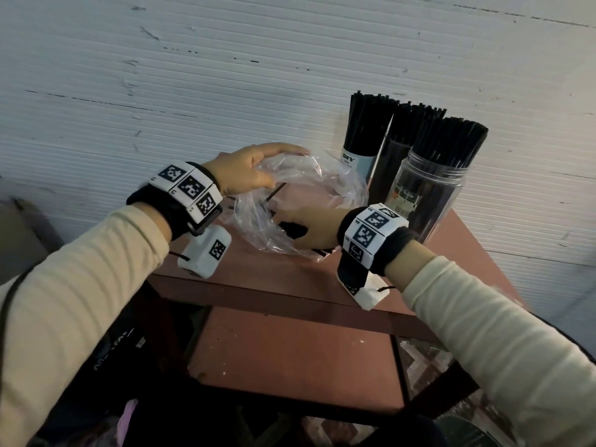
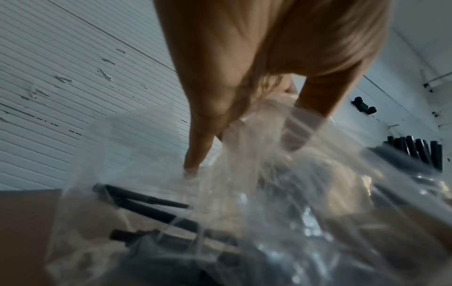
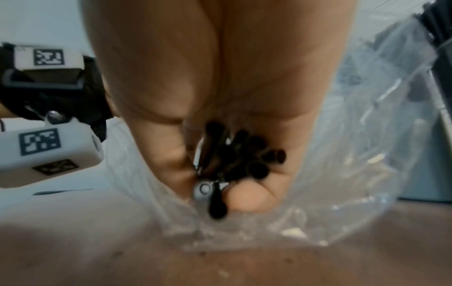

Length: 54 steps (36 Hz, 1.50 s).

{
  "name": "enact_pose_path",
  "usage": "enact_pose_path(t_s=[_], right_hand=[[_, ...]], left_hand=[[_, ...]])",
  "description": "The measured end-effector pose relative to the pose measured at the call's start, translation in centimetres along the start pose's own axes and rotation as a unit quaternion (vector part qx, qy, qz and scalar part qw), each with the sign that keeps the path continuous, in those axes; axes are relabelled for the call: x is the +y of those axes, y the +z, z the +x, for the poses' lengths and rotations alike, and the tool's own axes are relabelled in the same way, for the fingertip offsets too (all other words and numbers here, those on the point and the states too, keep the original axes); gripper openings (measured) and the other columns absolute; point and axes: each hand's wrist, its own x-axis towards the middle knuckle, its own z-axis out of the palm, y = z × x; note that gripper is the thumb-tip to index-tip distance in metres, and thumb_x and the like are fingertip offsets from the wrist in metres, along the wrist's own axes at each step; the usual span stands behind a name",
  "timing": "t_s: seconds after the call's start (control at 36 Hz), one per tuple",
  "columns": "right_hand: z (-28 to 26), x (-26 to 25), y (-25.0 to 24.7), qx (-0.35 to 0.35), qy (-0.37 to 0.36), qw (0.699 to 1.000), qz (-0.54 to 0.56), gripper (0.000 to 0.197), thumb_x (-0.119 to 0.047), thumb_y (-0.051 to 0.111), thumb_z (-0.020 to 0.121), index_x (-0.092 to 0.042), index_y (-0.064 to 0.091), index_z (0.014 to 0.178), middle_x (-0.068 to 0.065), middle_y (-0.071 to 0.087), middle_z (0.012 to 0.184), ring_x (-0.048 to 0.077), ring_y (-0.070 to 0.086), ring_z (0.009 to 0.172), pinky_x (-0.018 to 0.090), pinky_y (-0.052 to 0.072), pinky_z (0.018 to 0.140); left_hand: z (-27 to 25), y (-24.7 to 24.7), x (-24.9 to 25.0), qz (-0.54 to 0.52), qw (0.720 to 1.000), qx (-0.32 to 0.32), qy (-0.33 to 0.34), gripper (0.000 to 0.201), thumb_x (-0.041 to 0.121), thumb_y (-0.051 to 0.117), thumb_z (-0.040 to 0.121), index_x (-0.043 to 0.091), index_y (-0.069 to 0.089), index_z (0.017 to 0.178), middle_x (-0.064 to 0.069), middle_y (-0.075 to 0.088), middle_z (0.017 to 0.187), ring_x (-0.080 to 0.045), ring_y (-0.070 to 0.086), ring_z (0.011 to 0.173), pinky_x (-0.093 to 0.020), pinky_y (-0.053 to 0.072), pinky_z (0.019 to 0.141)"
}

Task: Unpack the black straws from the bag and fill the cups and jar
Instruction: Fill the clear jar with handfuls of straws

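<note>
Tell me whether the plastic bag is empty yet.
Not empty. A few black straws still lie inside the plastic bag, and the right hand grips a bunch through it.

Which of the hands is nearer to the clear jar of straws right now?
Right. The right hand grips a bunch of straws inside the bag, just in front of the clear jar. The left hand holds the bag's far-left edge, farther away.

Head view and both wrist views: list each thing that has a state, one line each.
plastic bag: open, crumpled, lying on the table.
left hand: holds the bag's upper edge.
right hand: inside the bag, gripping a bundle of black straws.
loose straws: lying in the bag.
clear jar: upright, lidless, full of straws.
two cups: upright, full of straws.
</note>
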Motion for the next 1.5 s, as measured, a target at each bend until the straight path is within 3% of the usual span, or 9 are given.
enact_pose_path(t_s=[0.14, 0.19, 0.36, 0.5, 0.72, 0.94, 1.25, 1.39, 1.5], right_hand=[[0.6, 1.3, 0.7, 0.015, 0.025, 0.997, 0.07, 0.03, -0.003, 0.052, 0.087, -0.023, 0.053, 0.108, -0.008, 0.048, 0.096, 0.015, 0.05, 0.083, 0.018, 0.04, 0.064], [0.6, 1.5, 0.5, 0.026, 0.029, 0.996, 0.084, 0.031, -0.002, 0.05, 0.088, -0.023, 0.055, 0.11, -0.007, 0.053, 0.095, 0.011, 0.051, 0.073, 0.013, 0.041, 0.058], [0.2, 2.3, -0.2, 0.091, 0.05, 0.987, 0.127, 0.042, -0.006, 0.051, 0.086, -0.031, 0.062, 0.118, 0.001, 0.061, 0.119, 0.02, 0.062, 0.093, 0.034, 0.054, 0.085], [-1.4, 3.6, -1.7, 0.102, 0.07, 0.977, 0.174, 0.033, -0.007, 0.056, 0.087, -0.029, 0.065, 0.109, 0.0, 0.062, 0.098, 0.01, 0.056, 0.061, 0.021, 0.049, 0.055], [-5.4, 5.4, -3.3, 0.045, 0.045, 0.976, 0.207, 0.031, -0.01, 0.06, 0.086, -0.032, 0.068, 0.106, 0.014, 0.07, 0.097, 0.028, 0.062, 0.066, 0.038, 0.056, 0.066], [-9.2, 5.9, -3.5, 0.048, 0.045, 0.975, 0.211, 0.034, -0.002, 0.06, 0.086, -0.027, 0.07, 0.107, -0.011, 0.06, 0.06, 0.008, 0.053, 0.051, 0.025, 0.048, 0.058], [-12.5, 5.1, -4.3, 0.062, 0.024, 0.972, 0.226, 0.039, -0.001, 0.056, 0.088, -0.031, 0.07, 0.109, -0.001, 0.061, 0.065, 0.015, 0.056, 0.054, 0.021, 0.049, 0.051], [-14.3, 4.9, -5.0, 0.125, 0.004, 0.968, 0.216, 0.034, -0.01, 0.062, 0.09, -0.032, 0.067, 0.117, -0.006, 0.067, 0.077, 0.019, 0.061, 0.066, 0.027, 0.051, 0.064], [-15.7, 5.8, -6.3, 0.245, -0.017, 0.942, 0.229, 0.031, -0.027, 0.063, 0.092, -0.031, 0.062, 0.123, -0.01, 0.068, 0.098, 0.01, 0.065, 0.084, 0.027, 0.051, 0.082]], left_hand=[[0.1, -0.4, -0.1, 0.024, 0.999, 0.026, 0.013, 0.079, -0.019, 0.044, 0.085, 0.041, 0.047, 0.137, 0.018, 0.038, 0.15, 0.002, 0.032, 0.138, 0.0, 0.036, 0.093], [0.1, -0.5, -0.2, 0.033, 0.998, 0.046, 0.013, 0.077, -0.018, 0.043, 0.087, 0.041, 0.048, 0.137, 0.014, 0.038, 0.152, -0.001, 0.039, 0.135, -0.005, 0.043, 0.085], [1.1, 0.4, 0.0, 0.052, 0.986, 0.156, -0.025, 0.068, -0.015, 0.046, 0.087, 0.028, 0.036, 0.139, -0.003, 0.031, 0.139, -0.019, 0.044, 0.116, -0.008, 0.045, 0.063], [2.3, 0.8, -0.3, 0.092, 0.981, 0.167, -0.044, 0.049, -0.003, 0.052, 0.092, 0.012, 0.037, 0.136, -0.013, 0.034, 0.142, -0.019, 0.034, 0.136, -0.019, 0.028, 0.099], [1.4, 0.6, -0.5, 0.073, 0.985, 0.151, -0.044, 0.049, 0.019, 0.061, 0.094, 0.024, 0.043, 0.14, 0.004, 0.042, 0.15, -0.014, 0.038, 0.138, -0.027, 0.03, 0.11], [-0.1, 1.1, 2.0, 0.166, 0.966, 0.193, 0.056, 0.065, 0.023, 0.063, 0.084, 0.018, 0.04, 0.145, 0.0, 0.035, 0.153, -0.012, 0.029, 0.142, -0.025, 0.02, 0.115], [1.7, 8.2, 6.5, 0.245, 0.959, -0.005, 0.142, 0.073, 0.039, 0.082, 0.069, 0.024, 0.049, 0.133, 0.011, 0.057, 0.12, -0.009, 0.052, 0.11, -0.031, 0.043, 0.096], [2.0, 9.2, 8.7, 0.224, 0.97, 0.06, 0.076, 0.015, 0.033, 0.067, 0.087, 0.02, 0.062, 0.093, 0.002, 0.066, 0.088, -0.02, 0.063, 0.084, -0.04, 0.052, 0.079], [2.6, 9.7, 9.1, 0.093, 0.989, 0.108, 0.041, 0.023, 0.042, 0.063, 0.091, 0.019, 0.066, 0.087, 0.0, 0.067, 0.08, -0.02, 0.066, 0.082, -0.037, 0.051, 0.078]])
